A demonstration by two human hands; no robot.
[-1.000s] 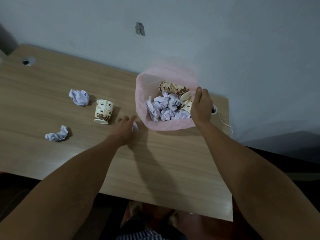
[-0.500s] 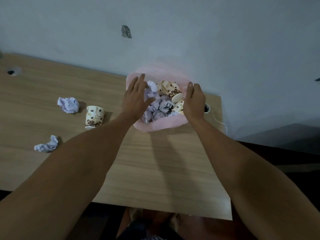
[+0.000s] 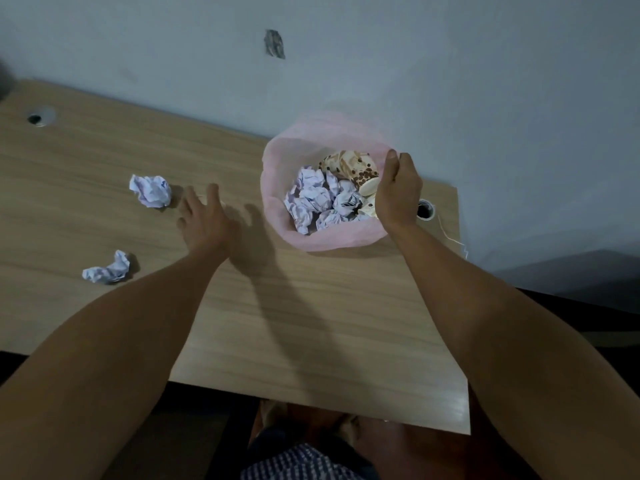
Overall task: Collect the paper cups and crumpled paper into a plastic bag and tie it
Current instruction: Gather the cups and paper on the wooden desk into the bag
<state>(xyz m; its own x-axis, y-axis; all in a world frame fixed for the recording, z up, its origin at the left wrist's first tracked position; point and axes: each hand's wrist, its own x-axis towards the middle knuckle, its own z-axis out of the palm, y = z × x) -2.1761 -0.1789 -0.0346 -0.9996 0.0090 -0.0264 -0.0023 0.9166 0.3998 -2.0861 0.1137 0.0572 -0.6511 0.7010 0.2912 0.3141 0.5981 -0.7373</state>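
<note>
A pink plastic bag point(image 3: 325, 237) stood open on the wooden desk point(image 3: 311, 323), at its far right beside the wall point(image 3: 450, 81). Its thin, translucent rim was spread wide, and inside lay a heap of crumpled white paper point(image 3: 317, 199) with brown-spotted paper cups point(image 3: 349, 166) lying on their sides at the far right of the heap.

Two more crumpled pieces lay on the bare desk well to the left of the bag: a rounder ball point(image 3: 151, 190) farther away, and a flatter, twisted wad point(image 3: 107, 270) nearer the person.

The left hand point(image 3: 204, 220) hovered over the desk between the bag and the far paper ball, fingers spread loosely apart and blurred, with nothing visible in its grasp; whether it hid anything beneath it could not be told. The right hand point(image 3: 398, 188) was closed on the right rim of the bag, thumb up at the edge and the fingers curled around the plastic. Just right of that hand a round cable hole point(image 3: 425, 209) opened in the desk, with a thin white cord point(image 3: 450, 235) trailing from it.
</note>
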